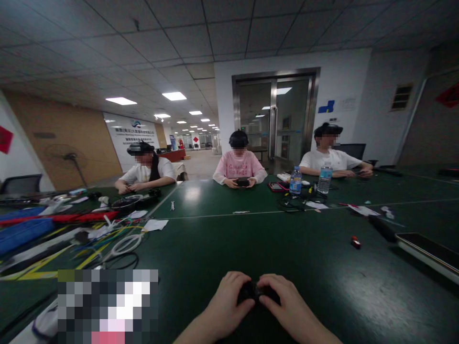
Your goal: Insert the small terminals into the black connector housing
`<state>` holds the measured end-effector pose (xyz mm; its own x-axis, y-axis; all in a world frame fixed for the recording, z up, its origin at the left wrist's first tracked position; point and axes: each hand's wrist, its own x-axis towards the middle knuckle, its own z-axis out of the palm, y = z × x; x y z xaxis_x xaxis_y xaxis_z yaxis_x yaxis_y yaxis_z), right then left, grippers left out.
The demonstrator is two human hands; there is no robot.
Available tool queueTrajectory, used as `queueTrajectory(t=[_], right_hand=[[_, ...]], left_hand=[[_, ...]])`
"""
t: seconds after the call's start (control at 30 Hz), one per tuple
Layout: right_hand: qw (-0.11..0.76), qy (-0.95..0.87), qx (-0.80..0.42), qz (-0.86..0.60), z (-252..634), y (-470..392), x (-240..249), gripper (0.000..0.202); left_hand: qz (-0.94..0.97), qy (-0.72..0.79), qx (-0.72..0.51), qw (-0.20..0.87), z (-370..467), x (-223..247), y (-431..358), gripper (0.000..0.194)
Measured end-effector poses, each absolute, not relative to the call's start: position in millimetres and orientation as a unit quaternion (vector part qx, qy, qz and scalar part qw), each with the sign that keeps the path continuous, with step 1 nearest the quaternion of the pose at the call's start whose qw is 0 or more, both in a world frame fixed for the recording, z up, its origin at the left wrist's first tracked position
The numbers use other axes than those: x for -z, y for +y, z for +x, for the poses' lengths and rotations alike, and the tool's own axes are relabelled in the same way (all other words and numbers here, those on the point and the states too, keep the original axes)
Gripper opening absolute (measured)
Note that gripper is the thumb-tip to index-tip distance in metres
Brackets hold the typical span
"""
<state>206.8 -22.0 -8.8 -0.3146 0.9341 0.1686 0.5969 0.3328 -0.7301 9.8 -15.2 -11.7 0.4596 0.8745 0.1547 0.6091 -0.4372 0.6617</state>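
Note:
My left hand and my right hand are close together at the near middle of the green table. Between them is a small black object, its kind too dark to make out. The left fingers curl over its left part, with the thumb at its near side. On the other end, my right fingers and thumb wrap round it in the same way. Much of the object is hidden by the fingers.
Cables and blue trays crowd the left. A small red item and a long flat device lie at right. Two water bottles stand further back. Three people sit across the table, one in a pink top.

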Motion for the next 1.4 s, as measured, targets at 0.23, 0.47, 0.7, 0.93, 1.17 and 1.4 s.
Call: queueTrajectory(t=[0.23,0.47,0.7,0.93,1.17,1.4], right_hand=[[0.436,-0.633,-0.412,-0.490,215,-6,21,0.025],[0.559,-0.417,-0.519,-0.494,225,-2,19,0.044],[0.616,-0.232,-0.608,-0.444,235,-1,6,0.038],[0.627,-0.172,-0.632,-0.422,238,0,3,0.027],[0.625,-0.140,-0.652,-0.405,237,-2,-1,0.025],[0.617,-0.133,-0.663,-0.402,236,-3,-1,0.022]], left_hand=[[0.801,0.467,-0.239,0.290,9,6,-17,0.036],[0.798,0.466,-0.246,0.293,10,6,-17,0.037],[0.790,0.465,-0.244,0.316,6,8,-15,0.039],[0.783,0.468,-0.253,0.321,6,9,-16,0.038],[0.755,0.491,-0.262,0.346,7,6,-18,0.037],[0.734,0.483,-0.278,0.387,5,9,-17,0.033]])
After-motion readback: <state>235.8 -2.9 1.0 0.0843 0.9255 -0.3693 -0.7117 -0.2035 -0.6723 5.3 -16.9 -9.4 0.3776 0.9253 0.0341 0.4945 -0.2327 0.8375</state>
